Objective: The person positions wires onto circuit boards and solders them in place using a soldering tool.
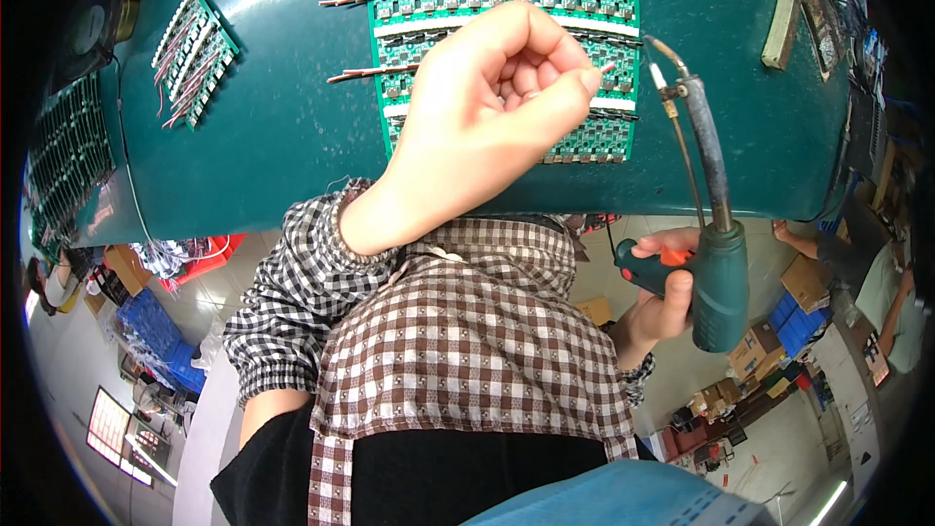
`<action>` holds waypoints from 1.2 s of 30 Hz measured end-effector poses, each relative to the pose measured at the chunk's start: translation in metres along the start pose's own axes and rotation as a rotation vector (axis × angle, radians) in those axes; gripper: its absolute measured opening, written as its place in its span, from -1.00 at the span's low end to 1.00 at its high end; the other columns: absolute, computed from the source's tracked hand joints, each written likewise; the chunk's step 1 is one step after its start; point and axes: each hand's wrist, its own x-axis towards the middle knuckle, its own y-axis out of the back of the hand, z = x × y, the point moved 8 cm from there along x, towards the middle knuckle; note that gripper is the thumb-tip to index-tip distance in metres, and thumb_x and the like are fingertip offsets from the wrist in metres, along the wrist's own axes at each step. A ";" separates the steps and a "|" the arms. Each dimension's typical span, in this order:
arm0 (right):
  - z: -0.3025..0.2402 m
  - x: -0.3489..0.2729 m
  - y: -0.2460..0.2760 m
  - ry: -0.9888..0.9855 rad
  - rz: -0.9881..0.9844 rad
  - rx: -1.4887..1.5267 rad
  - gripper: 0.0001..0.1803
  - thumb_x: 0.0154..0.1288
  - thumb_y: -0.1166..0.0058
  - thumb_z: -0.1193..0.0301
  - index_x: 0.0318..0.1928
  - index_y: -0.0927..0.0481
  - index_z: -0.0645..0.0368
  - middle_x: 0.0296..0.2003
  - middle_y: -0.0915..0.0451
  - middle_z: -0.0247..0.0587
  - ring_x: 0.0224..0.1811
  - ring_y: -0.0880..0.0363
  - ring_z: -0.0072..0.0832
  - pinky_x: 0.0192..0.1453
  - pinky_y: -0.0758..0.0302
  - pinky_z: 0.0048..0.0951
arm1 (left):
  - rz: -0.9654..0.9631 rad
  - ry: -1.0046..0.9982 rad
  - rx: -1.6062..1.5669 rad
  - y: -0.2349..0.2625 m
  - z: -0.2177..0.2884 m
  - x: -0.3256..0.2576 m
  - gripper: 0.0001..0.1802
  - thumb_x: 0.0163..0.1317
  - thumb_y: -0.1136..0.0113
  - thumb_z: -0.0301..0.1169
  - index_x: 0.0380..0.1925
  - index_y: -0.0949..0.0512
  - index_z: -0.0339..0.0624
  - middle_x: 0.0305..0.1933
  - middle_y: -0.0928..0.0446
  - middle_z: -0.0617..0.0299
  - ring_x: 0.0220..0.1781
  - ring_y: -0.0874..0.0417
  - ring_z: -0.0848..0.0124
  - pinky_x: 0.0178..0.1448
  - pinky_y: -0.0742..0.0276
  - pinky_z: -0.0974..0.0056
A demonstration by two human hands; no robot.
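while my left hand (506, 97) hovers above the panel of green circuit boards (429, 5), i see its thumb and forefinger pressed together, pinching a thin wire (609, 67); a short pinkish end pokes out to the right, and the rest is hidden from me. my right hand (662, 282) is closed around the grip of the soldering gun (723, 268), whose green body sits just right of my fingers, near the front edge of the teal table (282, 136). the gun's long axis runs away from me, leaning slightly left, and its bent tip aims left, close by the panel's right edge; from here i cannot tell the height between them. loose dark and red wires (351, 2) lie crosswise over the panel.
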 end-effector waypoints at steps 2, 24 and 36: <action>0.002 0.002 0.003 -0.013 0.074 0.129 -0.52 0.17 0.00 0.18 -0.14 -0.34 0.41 -0.40 -0.44 -0.07 -0.48 -0.50 -0.39 -0.50 -0.52 -0.49 | -0.035 -0.101 0.025 -0.003 0.007 -0.003 -0.94 0.13 -0.13 -0.58 -0.40 -0.45 -0.30 -0.41 -0.41 0.37 -0.43 -0.37 0.68 -0.33 -0.29 0.55; -0.022 0.065 -0.071 -0.063 0.026 0.420 -0.56 -0.02 -0.13 0.72 -0.05 -0.39 0.32 -0.23 -0.48 -0.18 -0.27 -0.52 -0.49 -0.17 -0.49 -0.49 | -0.087 -0.095 -0.089 -0.020 0.004 -0.013 -0.92 0.17 -0.10 -0.55 -0.36 -0.42 -0.30 -0.37 -0.42 0.31 -0.42 -0.42 0.65 -0.41 -0.36 0.56; -0.017 0.070 -0.081 -0.104 0.060 0.419 -0.57 0.00 -0.09 0.72 -0.05 -0.37 0.31 -0.23 -0.45 -0.20 -0.27 -0.51 -0.51 -0.21 -0.48 -0.53 | 0.051 -0.066 -0.221 -0.017 -0.007 -0.010 -0.90 0.14 -0.14 -0.54 -0.38 -0.43 -0.30 -0.40 -0.42 0.32 -0.45 -0.37 0.66 -0.39 -0.33 0.55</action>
